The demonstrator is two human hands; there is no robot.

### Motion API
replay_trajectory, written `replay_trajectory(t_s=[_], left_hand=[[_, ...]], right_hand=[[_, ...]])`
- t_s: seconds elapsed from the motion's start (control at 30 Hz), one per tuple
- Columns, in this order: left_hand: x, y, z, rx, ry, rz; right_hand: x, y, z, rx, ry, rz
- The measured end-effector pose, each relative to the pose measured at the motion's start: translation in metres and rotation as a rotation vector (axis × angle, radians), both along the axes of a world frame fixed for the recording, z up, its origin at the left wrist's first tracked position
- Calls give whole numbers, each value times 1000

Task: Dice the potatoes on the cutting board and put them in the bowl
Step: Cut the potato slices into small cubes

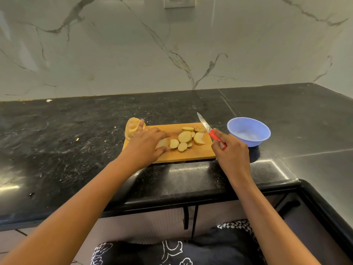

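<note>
**Stage shown: potatoes partly sliced, dicing not yet begun.** Nearest the viewer, a dark patterned garment, with two bare forearms reaching over the edge of the black counter. The right hand is curled round the red handle of the knife; the blade is lifted off the wood, points away and to the left, and touches nothing. The left hand lies palm down on the cutting board, fingers and thumb closed on the nearest slice. Judged step: gathering rounds into a stack for cross-cuts. The next move probably calls for a level stack, fingertips tucked back and the blade brought down across it; wet rounds may slide. The potato slices are pale yellow rounds with thin tan skin at the rim and uneven thickness. They overlap loosely across the middle and right of the board, and none is cubed. An uncut potato piece sits at the board's far left corner, with one finger of the left hand stretched toward it. The bowl is light blue and stands on the counter just beside the board's right end, with no potato visible inside. Beyond is a white veined marble wall, with a socket at the top edge
</note>
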State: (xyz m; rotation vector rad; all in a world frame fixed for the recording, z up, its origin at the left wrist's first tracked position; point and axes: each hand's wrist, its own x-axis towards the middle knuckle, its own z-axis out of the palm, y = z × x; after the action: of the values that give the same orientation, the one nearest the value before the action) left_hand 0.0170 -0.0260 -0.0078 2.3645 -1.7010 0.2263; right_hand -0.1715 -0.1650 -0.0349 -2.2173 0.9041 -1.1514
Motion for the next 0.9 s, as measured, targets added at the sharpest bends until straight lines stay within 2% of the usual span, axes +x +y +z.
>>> replay_trajectory(t_s=[0.1,0.2,0.37,0.47,0.67,0.9], left_hand=[[-9,-13,-1,-128,81,-78],[-16,-27,-8,-45,141,-83],[-17,-32,-17,-88,200,-85],[-15,-42,-18,-22,223,-92],[-11,-55,-20,55,118,-213],[2,-68,-16,96,-61,-184]], right_hand=[[0,-1,0,9,4,2],[0,0,1,12,10,0],[0,0,0,17,18,0],[0,0,1,21,20,-4],[-1,1,0,22,11,4],[-1,1,2,45,19,6]])
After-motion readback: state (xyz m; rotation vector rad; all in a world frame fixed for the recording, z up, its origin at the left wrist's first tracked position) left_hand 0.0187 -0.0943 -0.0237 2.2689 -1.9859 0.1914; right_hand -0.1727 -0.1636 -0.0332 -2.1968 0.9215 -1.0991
